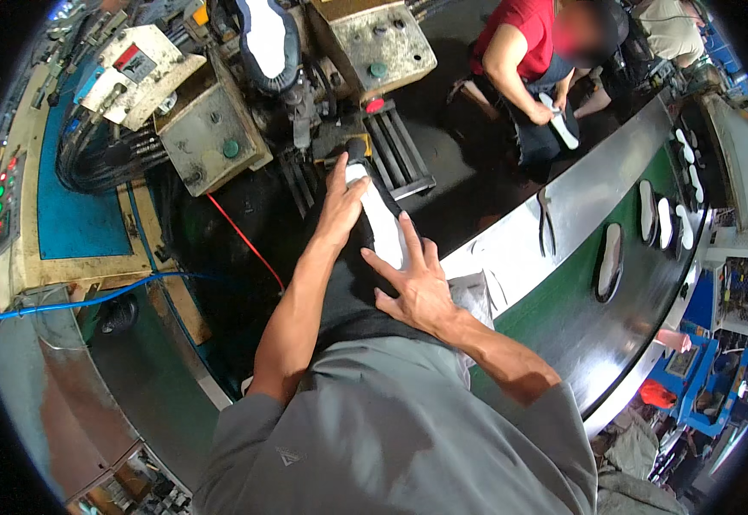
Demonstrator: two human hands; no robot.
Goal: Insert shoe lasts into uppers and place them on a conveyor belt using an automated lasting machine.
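Note:
A dark shoe upper [381,210] with a white underside facing up lies lengthwise over my lap, its far end pointing at the machine. My left hand [340,206] grips it near the far end, thumb on the white face and fingers along the left side. Across the near end, my right hand [417,287] rests with its fingers spread, the fingertips touching the white surface and its edge. Dark trousers behind the upper make its lower outline hard to see.
Ahead, a machine carries another white-bottomed shoe [267,43] between two grimy control boxes [211,142]. On my right runs a green conveyor [554,300] with a metal edge, bearing several shoe pieces. A co-worker in red [520,43] holds a white-bottomed piece. A blue hose [82,300] crosses at left.

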